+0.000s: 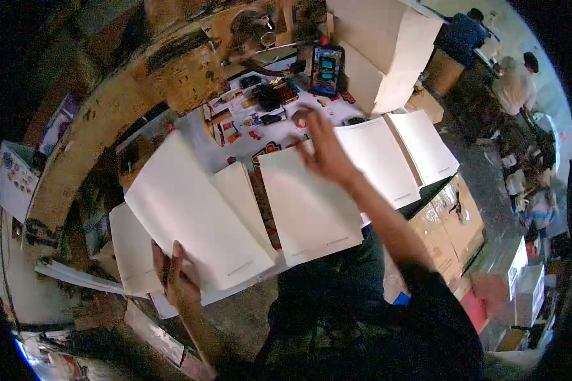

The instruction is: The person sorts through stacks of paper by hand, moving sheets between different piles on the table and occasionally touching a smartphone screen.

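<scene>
My left hand [179,276] grips white paper sheets [194,209] by their lower left edge, thumb on one side. The sheets tilt up and bow over the left end of the table, with small print near the bottom. Parts of a paper stack [130,254] and another stack [240,184] show from under them. Over the upper edge of the middle paper stack [314,213] hovers my right hand [329,152], its fingers apart and curled a little, holding nothing. Two more paper stacks, one [378,159] beside the other [424,149], lie to its right.
A phone [327,71] leans upright at the back, near dark small items [267,96] on a printed sheet [206,136]. A tall paper pile [384,47] rises behind the right stacks. Cardboard boxes [448,228] stand at right; other people [513,86] sit far off.
</scene>
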`<state>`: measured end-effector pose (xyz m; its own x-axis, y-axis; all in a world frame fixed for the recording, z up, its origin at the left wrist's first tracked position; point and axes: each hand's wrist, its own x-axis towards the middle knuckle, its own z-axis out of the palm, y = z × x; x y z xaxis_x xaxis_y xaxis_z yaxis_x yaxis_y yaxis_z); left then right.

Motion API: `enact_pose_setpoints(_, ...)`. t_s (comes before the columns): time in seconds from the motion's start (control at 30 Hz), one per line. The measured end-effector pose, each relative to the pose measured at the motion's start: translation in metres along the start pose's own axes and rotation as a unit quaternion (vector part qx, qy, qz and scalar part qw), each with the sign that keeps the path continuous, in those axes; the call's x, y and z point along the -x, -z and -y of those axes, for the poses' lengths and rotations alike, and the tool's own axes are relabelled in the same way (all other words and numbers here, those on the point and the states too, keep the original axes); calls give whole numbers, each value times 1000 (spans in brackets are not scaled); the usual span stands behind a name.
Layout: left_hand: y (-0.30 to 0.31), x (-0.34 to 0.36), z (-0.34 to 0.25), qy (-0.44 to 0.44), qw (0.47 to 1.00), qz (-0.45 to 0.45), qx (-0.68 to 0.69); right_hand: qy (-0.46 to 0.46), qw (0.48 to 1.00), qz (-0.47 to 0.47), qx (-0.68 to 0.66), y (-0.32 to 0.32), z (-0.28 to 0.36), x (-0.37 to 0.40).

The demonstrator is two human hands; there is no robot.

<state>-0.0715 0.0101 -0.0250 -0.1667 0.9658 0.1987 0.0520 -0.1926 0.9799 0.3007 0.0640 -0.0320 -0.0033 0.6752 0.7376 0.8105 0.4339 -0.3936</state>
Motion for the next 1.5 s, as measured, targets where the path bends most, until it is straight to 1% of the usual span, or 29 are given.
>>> enact_pose_setpoints(0.03, -5, -2, 9, -2, 1000, 2, 2, -12, 993, 18, 118, 15, -20, -9)
enact_pose_setpoints(0.1, -16, -7, 20, -39, 999, 0, -8, -43, 982, 47, 179, 25, -70, -11)
enact_pose_setpoints(0.13, -17, -6, 25, -135, 978, 6, -160, -20, 977, 37, 210, 25, -93, -12)
enact_pose_setpoints(0.17, -5, -3, 55, -140, 977, 4, -158, 2, 970, 27, 240, 24, -110, -14)
enact_pose_setpoints(0.2, 12, -9, 98, 55, 998, 16, 4, 5, 971, 14, 240, 25, -121, -26)
enact_pose_setpoints(0.23, 22, -15, 120, 254, 953, 32, 164, -12, 961, 37, 272, 23, -127, -30)
enact_pose_setpoints(0.27, -21, -2, 45, 200, 974, -12, 104, -31, 950, 62, 303, 21, -131, -32)
enact_pose_setpoints(0.3, -30, 3, 29, 197, 975, -10, 99, -34, 951, 57, 300, 20, -129, -37)
enact_pose_setpoints(0.37, -38, 6, 17, 202, 963, -18, 175, -103, 934, 113, 322, 18, -123, -46)
enact_pose_setpoints(0.4, -26, -1, 38, 183, 981, -18, 62, -105, 935, 112, 319, 11, -134, -46)
enact_pose_setpoints(0.47, -23, 0, 40, 205, 974, -22, 90, -55, 935, 43, 348, -4, -159, -45)
enact_pose_setpoints(0.53, -18, 1, 46, 230, 966, -25, 119, -70, 939, 59, 333, -5, -158, -45)
enact_pose_setpoints(0.6, -12, -1, 57, 175, 979, -6, 108, -83, 941, 74, 321, -5, -157, -45)
enact_pose_setpoints(0.63, -13, -1, 55, 176, 978, -6, 108, -83, 945, 64, 311, -9, -163, -44)
enact_pose_setpoints(0.73, -17, -2, 51, 224, 968, -17, 112, -79, 950, 48, 299, -18, -172, -43)
enact_pose_setpoints(0.8, -16, -4, 61, 140, 986, -34, 77, -77, 951, 42, 298, -20, -172, -42)
enact_pose_setpoints(0.93, -13, -2, 53, 201, 973, -28, 108, -96, 950, 81, 286, -15, -151, -49)
enact_pose_setpoints(1.0, -12, -6, 56, 262, 963, -58, 15, -91, 952, 99, 276, -10, -140, -49)
enact_pose_setpoints(1.03, -7, -5, 64, 265, 962, -59, 15, -80, 959, 81, 261, -9, -138, -48)
enact_pose_setpoints(1.1, 7, 0, 84, 132, 990, 15, 50, -71, 965, 65, 245, -6, -128, -45)
enact_pose_setpoints(1.2, 14, 2, 81, 173, 985, 13, 13, -73, 967, 39, 241, 6, -91, -35)
enact_pose_setpoints(1.23, 1, 2, 61, 175, 984, 17, 15, -76, 966, 40, 245, 15, -70, -30)
enact_pose_setpoints(1.27, -24, 2, 20, 127, 991, 17, 42, -157, 981, 103, 43, 27, -43, -26)
enact_pose_setpoints(1.3, -45, 4, -13, 79, 994, 16, 69, -231, 946, 159, -162, 38, -15, -19)
enact_pose_setpoints(1.37, -69, 8, -29, 72, 996, 5, 51, -300, 915, 137, -230, 56, 42, -1)
enact_pose_setpoints(1.4, -79, 9, -27, 50, 998, 16, 31, -373, 839, 167, -359, 60, 56, 10)
enact_pose_setpoints(1.43, -89, 9, -25, 28, 999, 27, 12, -434, 740, 190, -478, 64, 65, 18)
enact_pose_setpoints(1.47, -100, 10, -27, 6, 999, 39, -7, -440, 687, 199, -543, 72, 74, 21)
enact_pose_setpoints(1.5, -111, 12, -37, 6, 994, 102, -26, -443, 687, 194, -542, 83, 76, 24)
